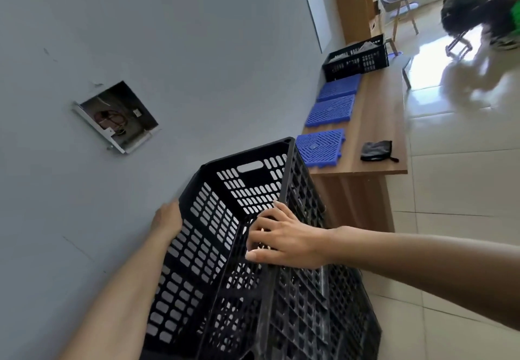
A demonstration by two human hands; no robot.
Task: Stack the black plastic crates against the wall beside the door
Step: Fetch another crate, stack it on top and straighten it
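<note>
**Both hands on a black crate at the grey wall**

Grey-blue wall (197, 49) filling the left of the view, glossy pale tiled floor (450, 190) to the right of it. Set into the wall, an open recessed box (118, 116) with wires showing inside. Against the wall, tilted in the wide-angle view, a large black plastic crate (239, 261) with slotted sides and an oval handle cut-out in its far end; whether more crates sit under it cannot be told, though dark lattice walls run down below its near rim.

Left hand (167, 218) pressed flat on the outer side of the crate's wall-side panel, between crate and wall, fingers hidden behind the rim, so grip cannot be judged beyond contact. Right hand (281, 240) draped over the crate's room-side rim, fingers spread and curled down over the edge into the lattice, thumb underneath along the rim: grasping the crate.

Beyond the crate, along the same wall, a long wooden bench top (380, 123). On it, nearest the crate, a blue grid tile (319, 145); further along, two more blue tiles (333, 103); beyond those, a second black crate (356, 59) with pale contents. Near the bench's front edge, a small black pouch (375, 151). Far from the wall, top right, a blurred figure in dark clothing (478, 7).
</note>
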